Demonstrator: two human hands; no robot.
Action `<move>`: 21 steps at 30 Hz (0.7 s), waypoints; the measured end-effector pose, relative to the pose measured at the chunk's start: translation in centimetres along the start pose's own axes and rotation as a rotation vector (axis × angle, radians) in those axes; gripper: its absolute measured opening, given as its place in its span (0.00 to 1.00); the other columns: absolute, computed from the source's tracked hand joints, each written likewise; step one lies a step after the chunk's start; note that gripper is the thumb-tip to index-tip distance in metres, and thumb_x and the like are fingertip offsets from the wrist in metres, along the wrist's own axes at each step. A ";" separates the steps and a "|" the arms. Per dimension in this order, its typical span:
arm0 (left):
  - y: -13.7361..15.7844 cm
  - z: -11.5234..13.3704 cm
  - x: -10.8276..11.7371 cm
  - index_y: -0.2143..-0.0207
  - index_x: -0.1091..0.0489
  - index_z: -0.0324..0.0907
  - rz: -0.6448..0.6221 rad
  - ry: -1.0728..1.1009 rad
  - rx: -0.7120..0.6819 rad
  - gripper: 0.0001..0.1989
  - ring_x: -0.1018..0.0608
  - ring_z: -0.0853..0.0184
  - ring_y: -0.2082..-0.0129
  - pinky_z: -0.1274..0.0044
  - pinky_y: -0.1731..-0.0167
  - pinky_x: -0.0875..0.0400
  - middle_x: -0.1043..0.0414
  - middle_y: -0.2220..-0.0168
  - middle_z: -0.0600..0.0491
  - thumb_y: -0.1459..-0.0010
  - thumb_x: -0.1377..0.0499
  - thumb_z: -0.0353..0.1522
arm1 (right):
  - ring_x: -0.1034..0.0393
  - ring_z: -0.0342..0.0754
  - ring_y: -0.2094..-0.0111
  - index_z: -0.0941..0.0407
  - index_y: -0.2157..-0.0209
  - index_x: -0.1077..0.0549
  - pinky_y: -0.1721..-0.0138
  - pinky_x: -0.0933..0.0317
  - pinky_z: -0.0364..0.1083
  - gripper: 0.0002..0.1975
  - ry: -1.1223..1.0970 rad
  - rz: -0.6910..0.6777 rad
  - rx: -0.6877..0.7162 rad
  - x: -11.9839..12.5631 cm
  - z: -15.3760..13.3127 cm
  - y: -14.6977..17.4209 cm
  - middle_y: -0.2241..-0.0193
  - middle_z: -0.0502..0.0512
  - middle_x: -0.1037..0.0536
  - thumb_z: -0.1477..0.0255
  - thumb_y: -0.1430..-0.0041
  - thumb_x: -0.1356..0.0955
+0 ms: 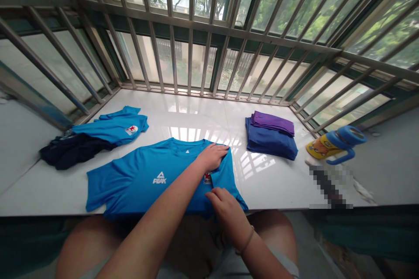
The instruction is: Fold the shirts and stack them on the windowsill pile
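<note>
A blue T-shirt (140, 183) with a white PEAK logo lies spread over the front of the white ledge, collar pointing away from me. Its right side is folded inward, partly covering a small red and white badge (207, 178). Reaching across the shirt, my left hand (213, 157) is closed on the cloth at the right shoulder. My right hand (227, 209), with a thin band on its wrist, pinches the folded part lower down, near the ledge's front edge. The lower part of the shirt hangs over that edge, and my forearm hides some of its middle.
At the left lies another blue shirt (108, 128) on dark clothing (77, 150). Folded purple cloth (273, 123) rests on folded navy cloth (271, 141) at the right. A blue and yellow bottle (327, 144) stands beyond it, near a blurred-out object. Metal bars (190, 59) border the ledge.
</note>
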State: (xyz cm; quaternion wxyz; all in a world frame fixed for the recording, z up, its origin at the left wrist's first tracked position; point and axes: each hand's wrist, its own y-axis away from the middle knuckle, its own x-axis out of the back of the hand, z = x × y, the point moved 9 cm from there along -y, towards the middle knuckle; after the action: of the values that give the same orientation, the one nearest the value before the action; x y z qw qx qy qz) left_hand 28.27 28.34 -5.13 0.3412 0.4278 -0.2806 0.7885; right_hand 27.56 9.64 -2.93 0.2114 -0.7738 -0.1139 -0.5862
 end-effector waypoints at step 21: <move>-0.4 0.2 1.8 0.59 0.17 0.47 -0.077 0.106 0.057 0.12 0.27 0.55 0.30 0.62 0.26 0.40 0.30 0.28 0.53 0.31 0.40 0.40 | 0.23 0.55 0.55 0.51 0.48 0.23 0.55 0.31 0.51 0.10 -0.047 0.074 -0.326 2.2 9.6 6.4 0.55 0.59 0.20 0.66 0.22 0.35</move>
State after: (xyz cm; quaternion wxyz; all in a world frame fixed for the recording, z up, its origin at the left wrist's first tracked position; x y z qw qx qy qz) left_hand 27.97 29.00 -3.42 0.3733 0.4057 -0.2229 0.8040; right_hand 39.14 8.20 -4.18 0.1019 -0.8149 0.0061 -0.5706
